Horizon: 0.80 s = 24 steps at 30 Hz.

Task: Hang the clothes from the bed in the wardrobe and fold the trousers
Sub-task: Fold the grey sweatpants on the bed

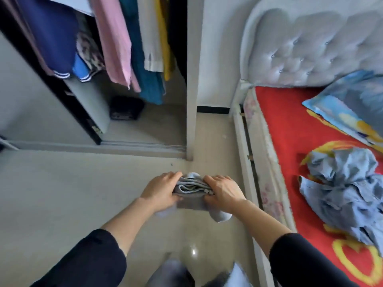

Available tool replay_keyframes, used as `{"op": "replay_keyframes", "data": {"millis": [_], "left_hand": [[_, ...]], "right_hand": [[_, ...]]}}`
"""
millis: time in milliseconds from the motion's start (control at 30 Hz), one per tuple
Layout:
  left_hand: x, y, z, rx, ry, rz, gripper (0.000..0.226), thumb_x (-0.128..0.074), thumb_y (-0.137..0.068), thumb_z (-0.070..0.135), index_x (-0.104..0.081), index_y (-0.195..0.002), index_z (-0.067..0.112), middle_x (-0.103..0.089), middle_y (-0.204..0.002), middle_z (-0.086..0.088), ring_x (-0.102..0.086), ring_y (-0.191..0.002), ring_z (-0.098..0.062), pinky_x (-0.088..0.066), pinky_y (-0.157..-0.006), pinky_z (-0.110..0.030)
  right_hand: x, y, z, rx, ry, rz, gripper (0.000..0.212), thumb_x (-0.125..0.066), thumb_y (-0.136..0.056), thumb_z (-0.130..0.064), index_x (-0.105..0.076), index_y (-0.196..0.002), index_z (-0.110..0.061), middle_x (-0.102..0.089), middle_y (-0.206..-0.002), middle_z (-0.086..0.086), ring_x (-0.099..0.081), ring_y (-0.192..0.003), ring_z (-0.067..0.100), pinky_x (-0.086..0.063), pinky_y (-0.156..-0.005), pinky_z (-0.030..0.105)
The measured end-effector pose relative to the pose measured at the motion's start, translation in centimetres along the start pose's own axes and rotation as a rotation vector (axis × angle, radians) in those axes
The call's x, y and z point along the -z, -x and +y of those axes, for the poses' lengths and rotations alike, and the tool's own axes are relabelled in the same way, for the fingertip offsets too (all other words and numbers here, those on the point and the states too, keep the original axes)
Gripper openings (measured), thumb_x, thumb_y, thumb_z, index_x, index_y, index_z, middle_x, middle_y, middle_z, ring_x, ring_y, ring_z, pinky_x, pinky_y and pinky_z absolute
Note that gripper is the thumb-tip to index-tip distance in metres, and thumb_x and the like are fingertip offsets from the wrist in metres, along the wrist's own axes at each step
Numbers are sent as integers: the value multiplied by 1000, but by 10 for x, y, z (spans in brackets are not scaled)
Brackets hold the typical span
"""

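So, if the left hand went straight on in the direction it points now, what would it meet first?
The folded grey garment, which the left hand grips together with the right hand. Past it, probably the white wardrobe side panel, though depth is unclear.

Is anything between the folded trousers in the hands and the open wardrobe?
Nothing visible. The left hand and right hand hold the folded trousers over the floor before the wardrobe, its door slid left. Inside, hanging clothes fill the top and a dark basket sits at the bottom.
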State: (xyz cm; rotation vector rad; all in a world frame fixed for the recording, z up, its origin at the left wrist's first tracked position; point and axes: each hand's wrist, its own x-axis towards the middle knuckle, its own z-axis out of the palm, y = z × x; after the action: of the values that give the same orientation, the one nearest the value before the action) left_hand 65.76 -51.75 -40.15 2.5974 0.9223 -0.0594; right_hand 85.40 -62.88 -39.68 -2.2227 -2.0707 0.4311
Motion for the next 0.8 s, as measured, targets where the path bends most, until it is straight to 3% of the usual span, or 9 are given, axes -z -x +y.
{"op": "replay_keyframes", "data": {"millis": [167,300,567,800], "left_hand": [[52,11,-102,150,2,104,55,-69,-78,41,-46,-124,21,-56,-116,-1,-54,-107,-24,-40,-78,-32],[77,1,-163,196,-17,144,53,-70,-79,40,-46,-122,22,-58,-113,1,-54,-104,-22,-33,-72,-26],[105,-90,-288,208,-81,43,49,-66,-79,41,-45,-118,21,-60,-109,-3,-57,-99,-25,-40,-72,-32],[121,-161,-394,302,-46,10,35,-58,-80,26,-46,-113,19,-61,-98,-4,-60,-88,-27,-41,-66,-32]], "right_hand": [[9,-111,-71,149,21,-23,43,-55,-82,-37,-49,-121,-20,-64,-112,4,-53,-110,25,-36,-91,32],[12,-179,-105,193,34,-29,36,-55,-80,-36,-49,-112,-19,-63,-107,4,-53,-106,26,-38,-89,33],[-9,-329,-121,158,3,-58,40,-57,-79,-38,-50,-114,-20,-62,-106,5,-53,-104,27,-37,-85,30],[-27,-466,-144,136,23,-145,42,-60,-81,-36,-46,-119,-23,-61,-111,4,-53,-108,25,-36,-92,33]]}}
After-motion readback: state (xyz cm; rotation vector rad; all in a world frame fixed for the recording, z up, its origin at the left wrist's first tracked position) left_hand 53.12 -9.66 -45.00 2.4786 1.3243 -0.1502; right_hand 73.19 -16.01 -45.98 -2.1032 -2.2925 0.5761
